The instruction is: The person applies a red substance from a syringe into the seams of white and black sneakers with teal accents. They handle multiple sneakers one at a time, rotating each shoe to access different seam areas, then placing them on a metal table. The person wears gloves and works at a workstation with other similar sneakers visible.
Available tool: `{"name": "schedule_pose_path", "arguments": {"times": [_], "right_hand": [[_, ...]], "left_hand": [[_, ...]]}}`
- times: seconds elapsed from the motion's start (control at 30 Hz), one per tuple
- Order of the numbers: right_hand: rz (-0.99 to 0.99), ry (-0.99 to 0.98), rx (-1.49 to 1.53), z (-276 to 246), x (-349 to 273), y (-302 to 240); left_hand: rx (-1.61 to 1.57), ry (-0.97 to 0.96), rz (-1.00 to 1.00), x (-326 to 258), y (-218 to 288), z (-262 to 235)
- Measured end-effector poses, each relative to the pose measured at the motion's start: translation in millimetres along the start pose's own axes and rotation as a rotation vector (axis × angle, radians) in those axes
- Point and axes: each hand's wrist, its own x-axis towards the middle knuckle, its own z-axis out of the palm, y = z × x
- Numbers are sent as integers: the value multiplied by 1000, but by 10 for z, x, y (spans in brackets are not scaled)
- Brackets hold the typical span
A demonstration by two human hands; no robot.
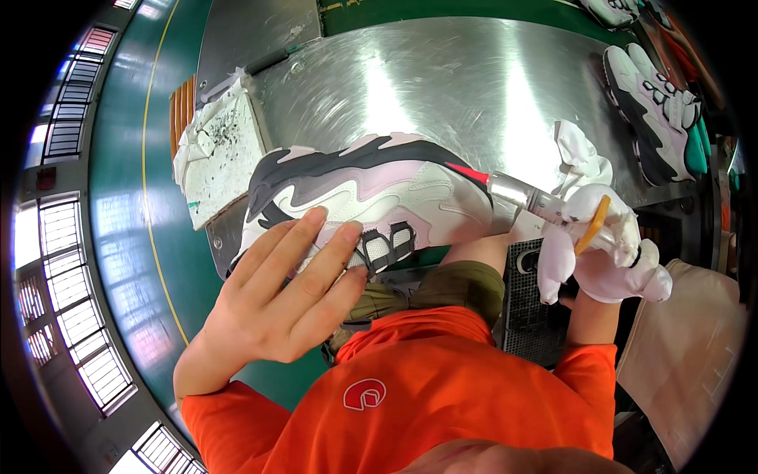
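A white, pale pink and black sneaker point(371, 193) lies on its side at the near edge of the metal table, its sole edge facing away from me and its toe to the right. My left hand point(288, 288), bare, grips it by the heel end and laces, fingers stretched over the upper, thumb hidden. My right hand point(604, 245), in a white glove with a yellow band round one finger, is closed on a clear and silver tube point(525, 197) with a tapered red tip point(467, 171). That tip meets the seam between upper and dark sole at the toe.
The shiny metal table point(442, 79) extends beyond the sneaker. A white pad with dark specks point(221, 154) lies at its left, a crumpled white cloth point(580, 158) at its right. More sneakers point(651, 118) stand at the far right. A black perforated tray point(533, 316) sits below my right hand.
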Motion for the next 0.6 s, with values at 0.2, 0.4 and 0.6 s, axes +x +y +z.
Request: {"name": "schedule_pose_path", "arguments": {"times": [0.2, 0.4, 0.6], "right_hand": [[46, 8, 9, -18, 56, 37], [93, 31, -13, -47, 73, 45], [155, 85, -78, -97, 45, -21]], "left_hand": [[15, 9, 0, -10, -5, 11], [78, 40, 48, -35, -47, 57], [63, 14, 7, 15, 1, 34]]}}
